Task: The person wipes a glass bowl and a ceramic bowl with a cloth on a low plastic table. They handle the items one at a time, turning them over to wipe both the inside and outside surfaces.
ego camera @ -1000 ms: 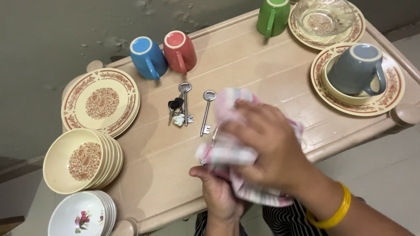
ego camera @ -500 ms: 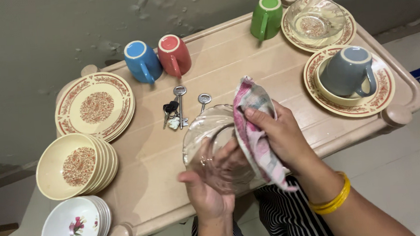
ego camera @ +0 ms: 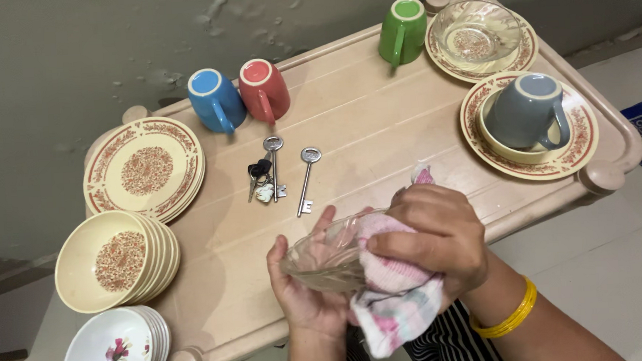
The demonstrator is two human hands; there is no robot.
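The left hand (ego camera: 305, 291) cups a clear glass bowl (ego camera: 325, 257) from below; at its three o'clock, the right hand (ego camera: 434, 237) presses a pink checked cloth (ego camera: 393, 301) into it.

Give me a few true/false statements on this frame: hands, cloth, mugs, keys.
1. The left hand holds a clear glass bowl. True.
2. The right hand presses a pink checked cloth into the bowl. True.
3. The grey mug stands on bare table. False: it sits in a cream bowl on a patterned plate.
4. The red mug is beside the green mug. False: it is beside the blue mug.
5. Keys lie on the table. True.
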